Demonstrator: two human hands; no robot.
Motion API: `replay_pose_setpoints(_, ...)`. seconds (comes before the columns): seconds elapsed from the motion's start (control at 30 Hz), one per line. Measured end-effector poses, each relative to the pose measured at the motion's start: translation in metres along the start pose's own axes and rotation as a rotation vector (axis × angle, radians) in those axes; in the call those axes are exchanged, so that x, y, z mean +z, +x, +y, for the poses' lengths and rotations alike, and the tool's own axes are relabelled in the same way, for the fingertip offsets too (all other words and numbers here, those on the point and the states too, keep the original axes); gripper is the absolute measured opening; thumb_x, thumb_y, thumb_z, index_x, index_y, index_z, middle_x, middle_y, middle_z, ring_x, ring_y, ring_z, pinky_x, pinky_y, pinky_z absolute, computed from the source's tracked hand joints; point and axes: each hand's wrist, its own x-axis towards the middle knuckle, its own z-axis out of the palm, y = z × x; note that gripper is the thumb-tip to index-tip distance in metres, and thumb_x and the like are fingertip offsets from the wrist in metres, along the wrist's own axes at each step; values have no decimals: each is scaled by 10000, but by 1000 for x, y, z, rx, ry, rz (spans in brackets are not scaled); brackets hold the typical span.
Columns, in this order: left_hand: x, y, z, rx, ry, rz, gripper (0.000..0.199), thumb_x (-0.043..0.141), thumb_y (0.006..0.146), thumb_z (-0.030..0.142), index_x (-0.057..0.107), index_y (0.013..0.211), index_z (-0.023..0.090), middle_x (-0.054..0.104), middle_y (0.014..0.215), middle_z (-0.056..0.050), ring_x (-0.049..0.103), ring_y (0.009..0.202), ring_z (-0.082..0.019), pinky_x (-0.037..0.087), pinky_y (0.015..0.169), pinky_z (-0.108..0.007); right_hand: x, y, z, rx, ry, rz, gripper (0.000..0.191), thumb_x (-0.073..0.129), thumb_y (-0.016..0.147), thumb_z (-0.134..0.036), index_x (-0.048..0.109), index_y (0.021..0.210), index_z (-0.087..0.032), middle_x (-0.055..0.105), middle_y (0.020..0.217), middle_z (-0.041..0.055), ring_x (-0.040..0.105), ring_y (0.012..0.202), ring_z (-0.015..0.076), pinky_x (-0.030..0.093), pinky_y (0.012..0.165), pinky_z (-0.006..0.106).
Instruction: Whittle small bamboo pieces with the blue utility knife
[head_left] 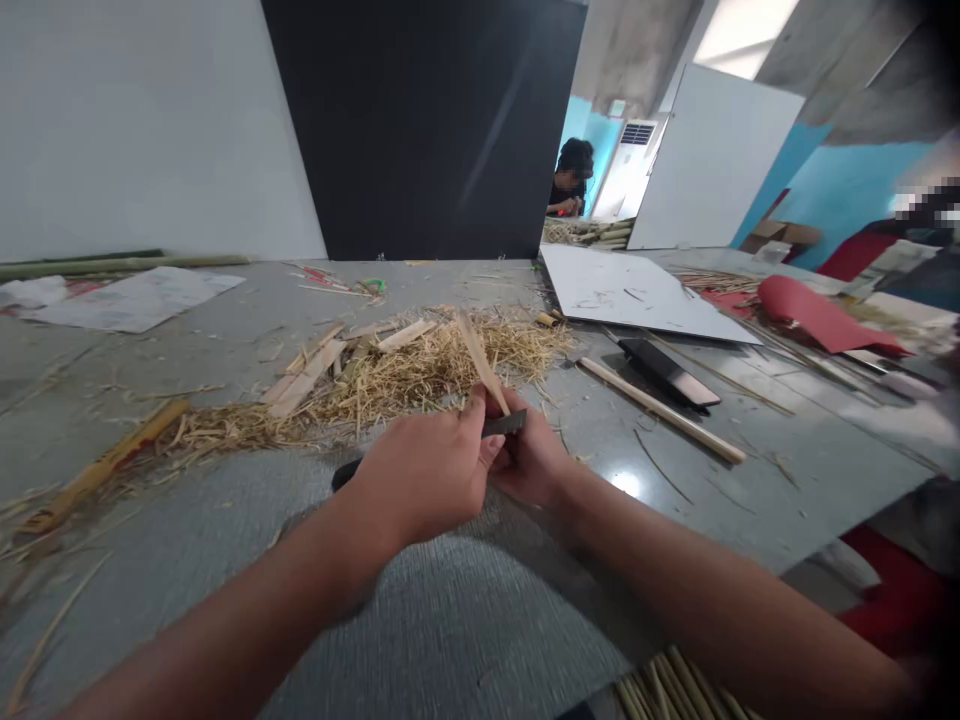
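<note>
My left hand (427,470) is closed around a dark-bladed knife (506,424); its black handle end shows left of the fist. Close against it, my right hand (529,455) grips a flat pale bamboo strip (480,355) that slants up and away to the left. The blade lies across the strip's lower end, between the two hands. Just beyond them spreads a heap of thin shavings (420,375), with several flat wood pieces (311,375) on its left part.
On the grey table (465,620) lie a yellow stick (105,470) at left, and a bamboo rod (660,410) and black phone-like object (667,375) at right. A white board (645,295) and red sheet (817,310) lie farther back. A person (571,180) sits beyond the dark panel.
</note>
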Motion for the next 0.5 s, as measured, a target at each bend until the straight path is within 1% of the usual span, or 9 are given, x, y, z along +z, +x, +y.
replay_pose_setpoints(0.13, -4, 0, 3, 19, 90, -13, 601, 248, 964, 408, 388, 1433, 59, 698, 925, -216, 663, 791, -364, 461, 669, -426, 4, -3, -1, 9, 10, 8, 293, 599, 811, -335, 406, 623, -218, 283, 439, -100, 195, 349, 55, 157, 321, 174)
replay_pose_setpoints(0.27, -7, 0, 3, 7, 97, -11, 556, 255, 964, 415, 435, 1391, 107, 702, 910, -194, 669, 777, -349, 465, 673, -415, 5, -5, 0, -41, 21, -20, 265, 600, 807, -309, 417, 642, -214, 303, 446, -100, 203, 356, 50, 162, 329, 158)
replay_pose_setpoints(0.37, -6, 0, 3, 0, 107, -7, 534, 274, 961, 412, 452, 1372, 119, 703, 937, -198, 672, 783, -349, 472, 684, -419, 5, -4, 0, -23, 20, -50, 273, 579, 825, -332, 416, 640, -215, 305, 441, -97, 205, 353, 51, 154, 328, 157)
replay_pose_setpoints(0.5, -5, -1, 2, -1, 161, 15, 510, 291, 956, 394, 477, 1334, 107, 707, 921, -204, 678, 767, -370, 482, 665, -441, 4, -3, 1, -6, 65, -9, 253, 551, 842, -314, 424, 645, -219, 299, 418, -100, 208, 340, 56, 147, 324, 158)
